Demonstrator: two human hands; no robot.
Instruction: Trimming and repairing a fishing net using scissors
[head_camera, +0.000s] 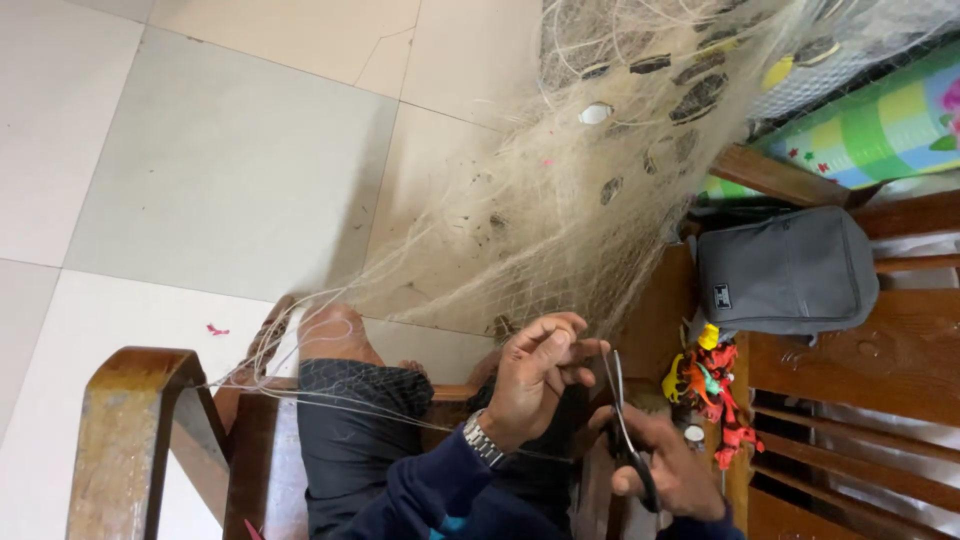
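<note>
A pale, fine fishing net (560, 200) with dark oval floats hangs from the upper right down to my lap. My left hand (540, 372), with a metal wristwatch (481, 438), pinches a few strands of the net between thumb and fingers. My right hand (668, 468) is just to the right and lower, holding black-handled scissors (622, 415) whose blades point up toward the pinched strands. Thin lines of the net run left across my bent knee (335, 340) in dark shorts.
I sit on wooden furniture; an armrest (130, 420) is at lower left and slatted wood (850, 400) at right. A grey bag (785, 272) lies on it, above a red and yellow bundle (712, 385). A checked mat (880, 125) is at upper right; pale floor tiles (200, 170) are at left.
</note>
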